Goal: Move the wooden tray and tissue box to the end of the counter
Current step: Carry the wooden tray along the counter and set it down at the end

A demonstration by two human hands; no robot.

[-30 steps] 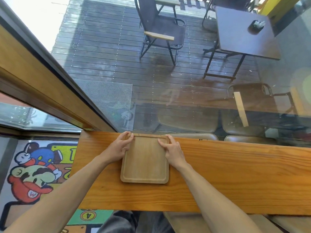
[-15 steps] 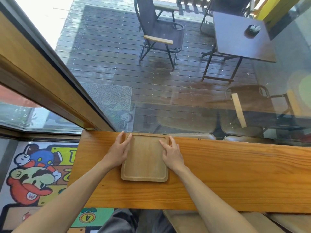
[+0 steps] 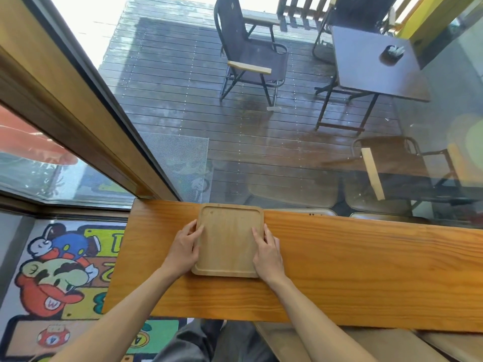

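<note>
A wooden counter [image 3: 339,270] runs along a window, its left end above a cartoon rug [image 3: 57,278]. A square tray [image 3: 228,240] lies flat on the counter near that left end, its far edge at the counter's window edge. The left hand [image 3: 184,250] and right hand [image 3: 268,253] press against the tray's left and right rims, fingers extended rather than curled around it.

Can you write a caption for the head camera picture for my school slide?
Two bare hands, left hand and right hand, rest on the sides of a wooden tray on a counter by the window.
</note>
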